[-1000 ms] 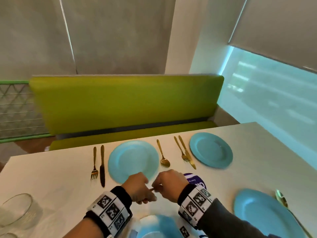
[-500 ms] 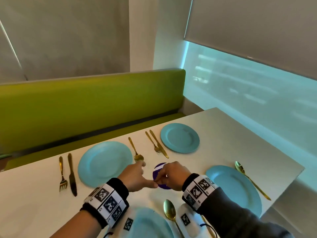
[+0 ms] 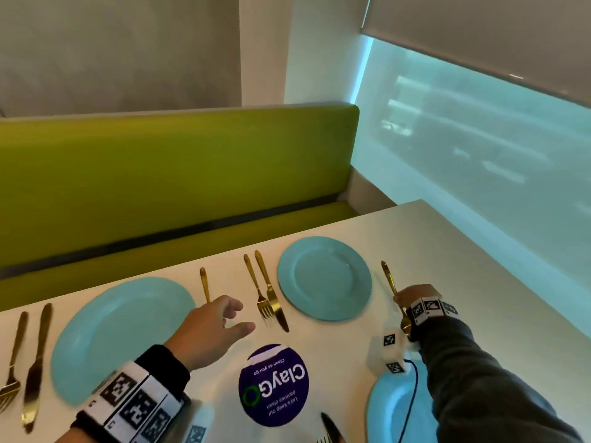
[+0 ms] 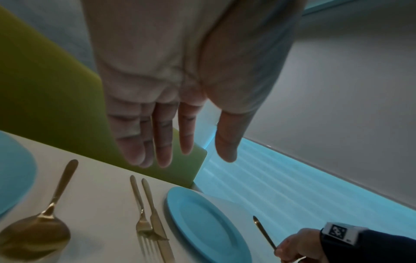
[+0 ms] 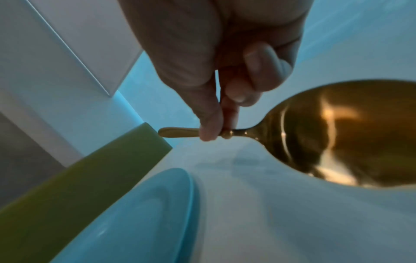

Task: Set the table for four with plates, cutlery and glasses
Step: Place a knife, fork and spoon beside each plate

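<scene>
Right of centre in the head view, right hand [image 3: 412, 298] pinches a gold spoon [image 3: 390, 282] by the handle, thumb and fingers [image 5: 211, 124] curled round it, just beside the right rim of the far right plate [image 3: 324, 278]. Spoon handle points to the top of the frame, bowl sits under the wrist. Wrist view: bowl fills the right side, just above the white table [image 3: 463, 251]; whether it touches, can't tell.

Left hand [image 3: 212, 327] at frame centre is released: fingers [image 4: 163, 142] straight, thumb spread, holding nothing, hovering over the table between the far left plate [image 3: 124, 337] and a fork [image 3: 257, 287] and knife [image 3: 271, 297] pair.

Placement:
- Fork and knife lie side by side, touching, just left of the far right plate.
- A second spoon [image 3: 204, 284] lies right of the far left plate, its bowl hidden behind the left hand in the head view.
- Another fork [image 3: 12, 362] and knife [image 3: 36, 366] at the left edge of the frame, left of the far left plate.
- Third plate [image 3: 383, 407] at lower right, partly under the right sleeve.
- Dark knife tip [image 3: 329, 425] at the bottom edge.

Purple round sticker [image 3: 273, 385] on the table, bottom centre. Green bench [image 3: 160, 174] behind the table across the middle of the frame.
</scene>
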Demonstrator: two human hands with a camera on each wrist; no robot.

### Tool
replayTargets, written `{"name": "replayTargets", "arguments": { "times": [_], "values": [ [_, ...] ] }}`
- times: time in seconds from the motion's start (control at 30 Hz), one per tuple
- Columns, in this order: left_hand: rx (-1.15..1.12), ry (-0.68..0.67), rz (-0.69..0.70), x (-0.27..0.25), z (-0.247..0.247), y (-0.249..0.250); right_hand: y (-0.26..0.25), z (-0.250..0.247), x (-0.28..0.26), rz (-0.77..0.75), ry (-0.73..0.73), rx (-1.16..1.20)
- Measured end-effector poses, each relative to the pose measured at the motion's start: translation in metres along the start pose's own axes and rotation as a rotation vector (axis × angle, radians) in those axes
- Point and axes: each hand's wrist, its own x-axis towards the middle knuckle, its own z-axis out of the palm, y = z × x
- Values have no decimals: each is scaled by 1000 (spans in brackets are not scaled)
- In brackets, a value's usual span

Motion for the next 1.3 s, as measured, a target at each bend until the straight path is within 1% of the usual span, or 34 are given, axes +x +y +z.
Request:
{"name": "replayTargets", "arguments": {
  "times": [0.07,0.1,0.2,0.27,0.3,0.37,0.43,0.5,0.57,0.63,0.8,0.93,1.07,1.13,1.3],
  "values": [
    [23,-11,12,10,2,5,1,11,24,12,-24,-9],
    [31,-9,19,15,2,8,1,14,36,25,-22,39],
    [28,-5,23,31,5,17,-7,12,69,112,-101,415],
    [22,-4,25,41,7,22,-13,9,83,110,-69,430],
    [23,-3,28,46,7,24,-16,10,89,101,-36,418],
    [21,2,32,56,8,28,-21,13,96,71,53,282],
    [23,12,36,63,10,33,-27,15,97,24,108,162],
    [28,15,39,70,11,36,-32,13,99,-10,122,99],
    [26,6,39,74,13,38,-36,9,101,-30,143,116],
    [23,-10,39,76,14,38,-36,5,101,-49,145,98],
    [19,-25,32,81,16,36,-31,12,97,-90,70,-121],
    [22,-19,16,83,18,33,-34,16,95,-131,38,-261],
    [5,-23,-6,83,19,29,-42,16,102,-221,43,-235],
    [-8,-26,-20,81,19,26,-48,15,108,-233,68,-211],
    [-22,-14,-48,79,15,18,-65,13,119,-251,66,-231]
  ]
}}
